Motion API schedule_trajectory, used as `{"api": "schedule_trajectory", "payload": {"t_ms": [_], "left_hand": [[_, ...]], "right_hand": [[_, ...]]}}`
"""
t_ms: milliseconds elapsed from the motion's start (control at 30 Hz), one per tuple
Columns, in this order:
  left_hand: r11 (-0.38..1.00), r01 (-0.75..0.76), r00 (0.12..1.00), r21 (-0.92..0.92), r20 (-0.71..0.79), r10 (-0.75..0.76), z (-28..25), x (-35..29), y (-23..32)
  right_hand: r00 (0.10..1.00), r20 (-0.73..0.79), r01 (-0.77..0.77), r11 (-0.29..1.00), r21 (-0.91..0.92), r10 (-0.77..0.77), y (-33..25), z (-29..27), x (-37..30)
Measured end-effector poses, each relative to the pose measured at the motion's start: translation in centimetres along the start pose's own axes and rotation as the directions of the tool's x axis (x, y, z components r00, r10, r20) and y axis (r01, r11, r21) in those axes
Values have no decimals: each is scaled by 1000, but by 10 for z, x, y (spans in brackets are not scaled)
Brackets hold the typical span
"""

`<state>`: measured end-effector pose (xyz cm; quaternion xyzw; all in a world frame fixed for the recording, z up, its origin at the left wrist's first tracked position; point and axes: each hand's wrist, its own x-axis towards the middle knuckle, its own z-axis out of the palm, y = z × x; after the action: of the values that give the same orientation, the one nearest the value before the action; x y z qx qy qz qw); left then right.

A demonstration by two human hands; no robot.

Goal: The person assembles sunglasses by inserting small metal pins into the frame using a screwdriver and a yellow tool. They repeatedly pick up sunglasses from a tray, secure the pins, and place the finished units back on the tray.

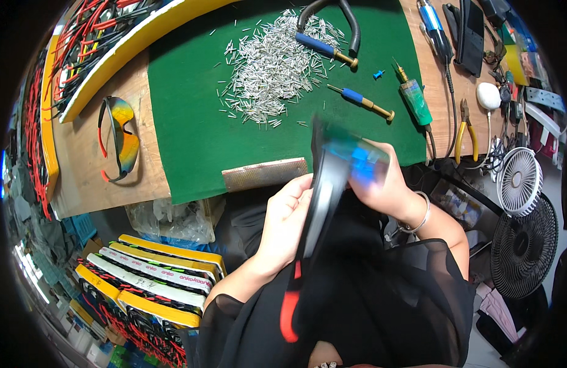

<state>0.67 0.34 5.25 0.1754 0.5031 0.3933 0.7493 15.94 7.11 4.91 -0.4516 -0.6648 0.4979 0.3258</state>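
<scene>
A pair of sunglasses (326, 193) is held up in front of me, smeared by motion, with a black frame and a red-tipped temple pointing down at my body. My left hand (288, 214) grips its frame from the left, fingers closed. On the other side my right hand (381, 181) closes around the lens end, where a bright blue patch blurs; I cannot tell whether that is lens or something else. A similar pair of sunglasses (125, 138) with orange-yellow mirrored lenses and red tips lies at the table's left.
On the green mat (191, 122) lies a pile of small metal pins (274, 70). Two blue-handled screwdrivers (360, 102), a green electric screwdriver (415, 101) and yellow pliers (465, 135) lie to the right. A tan block (265, 174) sits at the near edge. Fans (519, 184) stand right; trays of eyewear (155, 270) lower left.
</scene>
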Motion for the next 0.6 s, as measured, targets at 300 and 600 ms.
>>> {"api": "schedule_trajectory", "payload": {"t_ms": [300,600], "left_hand": [[996,64,998,-54,28,-63,-3,4,-3],[984,176,983,-27,-43,-177,2,1,5]], "right_hand": [[992,-2,124,989,-77,-124,2,-1,0],[995,-12,101,984,-147,-104,1,4,3]]}}
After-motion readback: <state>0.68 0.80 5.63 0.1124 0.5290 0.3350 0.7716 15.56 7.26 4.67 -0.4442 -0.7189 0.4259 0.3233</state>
